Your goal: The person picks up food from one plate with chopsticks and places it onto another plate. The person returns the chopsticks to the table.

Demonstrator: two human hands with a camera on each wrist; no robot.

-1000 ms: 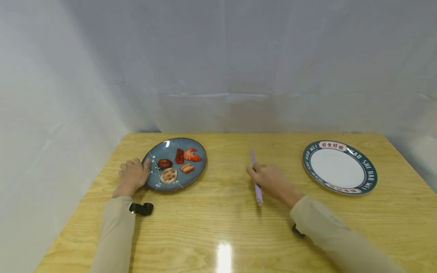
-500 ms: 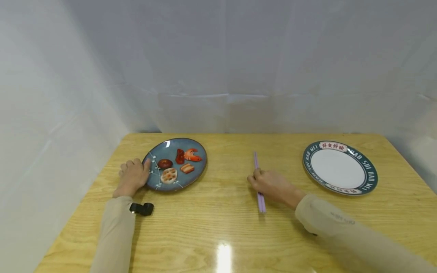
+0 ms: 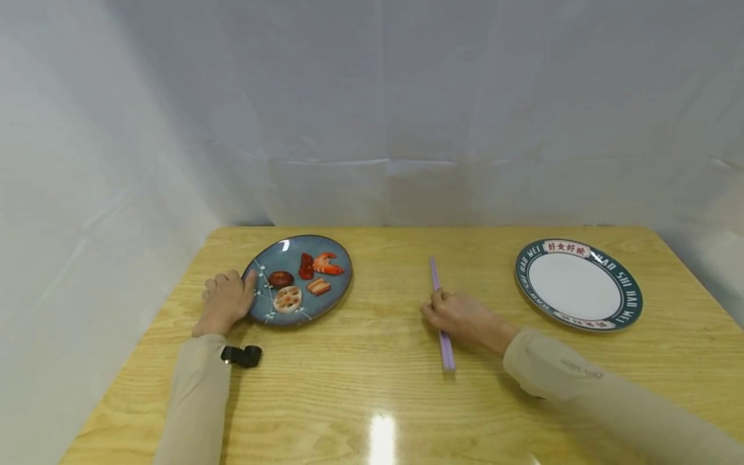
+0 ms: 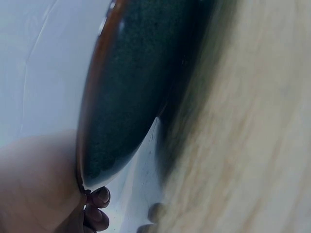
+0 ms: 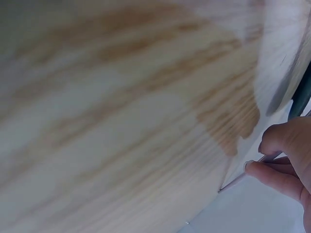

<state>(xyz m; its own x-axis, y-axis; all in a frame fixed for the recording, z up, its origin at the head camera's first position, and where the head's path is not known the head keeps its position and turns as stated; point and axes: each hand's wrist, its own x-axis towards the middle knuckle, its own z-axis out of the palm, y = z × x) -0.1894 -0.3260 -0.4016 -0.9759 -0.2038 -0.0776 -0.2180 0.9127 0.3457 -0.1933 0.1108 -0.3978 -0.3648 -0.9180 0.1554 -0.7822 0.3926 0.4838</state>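
My left hand [image 3: 225, 300] grips the left rim of a blue-grey plate [image 3: 276, 257] with its thumb over the edge. Pieces of food lie on the plate: a shrimp [image 3: 328, 263], a red piece [image 3: 306, 266], a brown mushroom cap [image 3: 281, 278], a lotus root slice [image 3: 287, 299] and a striped, bacon-like piece [image 3: 318, 287]. In the left wrist view, fingertips [image 4: 98, 213] show by the plate's dark underside [image 4: 126, 87]. At mid-table, my right hand [image 3: 465, 316] pinches a pair of purple chopsticks [image 3: 446, 354] near their middle; the hand covers part of them.
A white plate [image 3: 575, 287] with a dark green lettered rim stands at the right of the wooden table [image 3: 325, 394]. Pale grey sheeting [image 3: 378, 116] hangs behind the table and along its left side.
My right hand has lowered and shifted slightly toward me with the chopsticks, whose near ends now sit closer to me. The left hand and both plates have stayed still.
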